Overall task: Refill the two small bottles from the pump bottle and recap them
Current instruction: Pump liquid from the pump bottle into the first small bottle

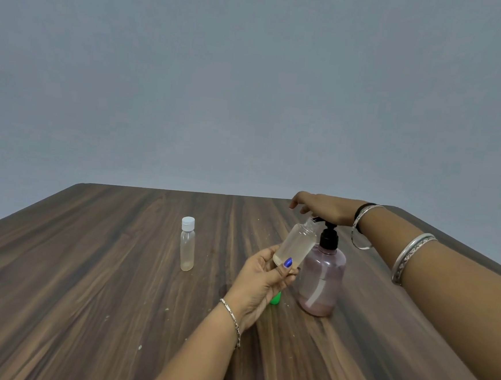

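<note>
The left hand [262,277] gripped a small clear plastic bottle [296,243], tilted, and half hid a green cap [276,298] behind it. The right hand [321,207], fingers flat, pressed the pink pump bottle [321,278], hiding its top.

Wooden table [84,311], grey wall [251,85].

Open surface [86,282] left of capped bottle [187,244] (standing alone); pump bottle [321,282], green cap [276,298] crowd right.
</note>
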Available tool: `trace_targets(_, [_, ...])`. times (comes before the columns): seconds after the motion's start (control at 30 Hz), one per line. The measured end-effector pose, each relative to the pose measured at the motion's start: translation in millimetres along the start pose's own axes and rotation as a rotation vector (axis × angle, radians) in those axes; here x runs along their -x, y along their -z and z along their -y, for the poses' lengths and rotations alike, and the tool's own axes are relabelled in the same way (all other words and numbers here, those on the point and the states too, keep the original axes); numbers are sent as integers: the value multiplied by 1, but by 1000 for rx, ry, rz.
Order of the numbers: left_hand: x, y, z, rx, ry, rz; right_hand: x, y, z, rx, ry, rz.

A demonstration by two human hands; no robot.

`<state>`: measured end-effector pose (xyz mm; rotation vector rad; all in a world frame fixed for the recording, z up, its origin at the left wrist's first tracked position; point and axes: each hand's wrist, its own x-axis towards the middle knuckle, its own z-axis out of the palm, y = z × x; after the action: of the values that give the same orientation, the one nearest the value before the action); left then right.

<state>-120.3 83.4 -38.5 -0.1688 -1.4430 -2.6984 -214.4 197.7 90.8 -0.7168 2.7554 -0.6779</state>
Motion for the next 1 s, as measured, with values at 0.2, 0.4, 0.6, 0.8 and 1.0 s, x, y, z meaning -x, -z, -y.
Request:
trace_targets(0.2, [2, 0, 0, -12, -2, 1, 3, -7, -4, -1, 26, -54])
trace_targets(0.4, [2, 0, 1, -35, -3, -4, 0, -12, -5, -8, 16, -60])
trace_targets(0.6, [2, -1, 1, -25, 5, 0, 2, -9, -7, -60, 19, -45])
trace_targets(0.8, [1, -1, 0, -8, 7, 2, 3, -2, 1, -16, -6, -33])
trace_targets(1.0, [0, 2, 2, -12, -2, 0, 0, -5, -1, 10, -2, -60])
